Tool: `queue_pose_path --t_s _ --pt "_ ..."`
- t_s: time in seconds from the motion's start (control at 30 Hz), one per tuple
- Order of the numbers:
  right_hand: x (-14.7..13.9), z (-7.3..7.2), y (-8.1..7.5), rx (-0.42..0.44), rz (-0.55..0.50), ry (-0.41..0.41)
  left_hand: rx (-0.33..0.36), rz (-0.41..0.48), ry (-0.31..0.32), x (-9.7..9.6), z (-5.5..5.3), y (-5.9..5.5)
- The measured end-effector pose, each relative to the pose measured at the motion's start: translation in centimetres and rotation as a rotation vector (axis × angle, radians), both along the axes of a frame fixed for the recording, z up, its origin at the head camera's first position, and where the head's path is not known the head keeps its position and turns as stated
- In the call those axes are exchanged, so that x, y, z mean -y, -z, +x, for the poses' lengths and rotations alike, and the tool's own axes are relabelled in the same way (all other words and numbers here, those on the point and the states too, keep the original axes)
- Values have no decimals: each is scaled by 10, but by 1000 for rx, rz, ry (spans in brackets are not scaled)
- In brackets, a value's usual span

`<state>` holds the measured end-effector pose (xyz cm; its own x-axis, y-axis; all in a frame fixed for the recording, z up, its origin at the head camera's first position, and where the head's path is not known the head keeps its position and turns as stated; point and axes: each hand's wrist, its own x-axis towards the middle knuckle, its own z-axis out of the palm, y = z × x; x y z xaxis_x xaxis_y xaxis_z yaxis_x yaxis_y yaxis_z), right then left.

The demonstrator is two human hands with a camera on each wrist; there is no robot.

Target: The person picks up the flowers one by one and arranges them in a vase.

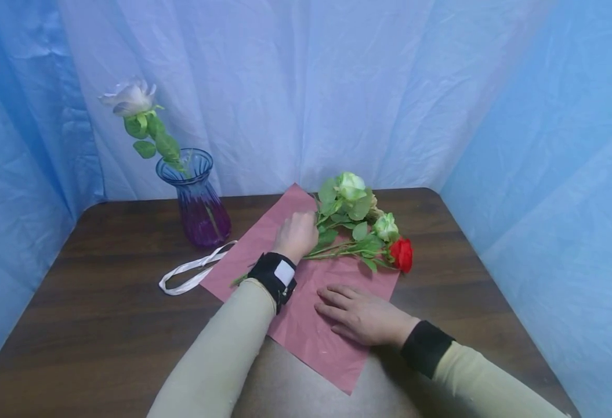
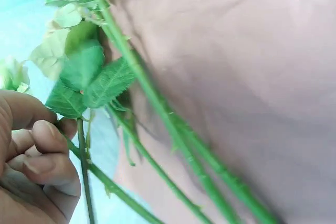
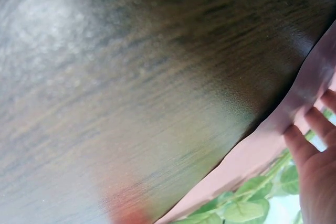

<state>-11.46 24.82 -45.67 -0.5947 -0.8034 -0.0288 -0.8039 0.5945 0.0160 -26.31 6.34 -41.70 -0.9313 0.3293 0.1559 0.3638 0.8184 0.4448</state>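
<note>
A sheet of pink wrapping paper (image 1: 306, 313) lies flat on the table, with several roses across its far part. Their heads point right: a pale green-white rose (image 1: 351, 187), a smaller greenish one (image 1: 386, 227) and a red rose (image 1: 402, 255). My left hand (image 1: 297, 233) is over the stems on the paper. In the left wrist view its curled fingers pinch a thin green rose stem (image 2: 124, 196), while thicker stems (image 2: 152, 95) lie beside it on the paper. My right hand (image 1: 365, 316) rests on the paper's near right part with fingers extended; the right wrist view shows its fingertips touching the sheet.
A blue-and-purple glass vase (image 1: 203, 217) stands at the back left, holding a tall white rose (image 1: 132, 98). A looped white ribbon (image 1: 180, 288) lies left of the paper. Pale blue curtains (image 1: 306, 104) enclose the dark wooden table (image 1: 102, 325) at the back and sides.
</note>
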Motion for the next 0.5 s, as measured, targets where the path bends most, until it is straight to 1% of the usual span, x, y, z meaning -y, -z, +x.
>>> queue_pose_path --t_s 0.03,0.17,0.27,0.4,0.5 --pt "0 0 0 2 -1 -1 8 7 6 0 0 -2" --pt "0 0 1 -10 -5 -13 -1 18 30 1 2 -9" --pt "0 0 1 -17 -6 -18 -30 29 45 2 3 -12" --pt "0 0 0 -3 -2 -4 -76 40 60 3 3 -14" --pt "0 0 0 10 3 8 -102 26 77 5 2 -16"
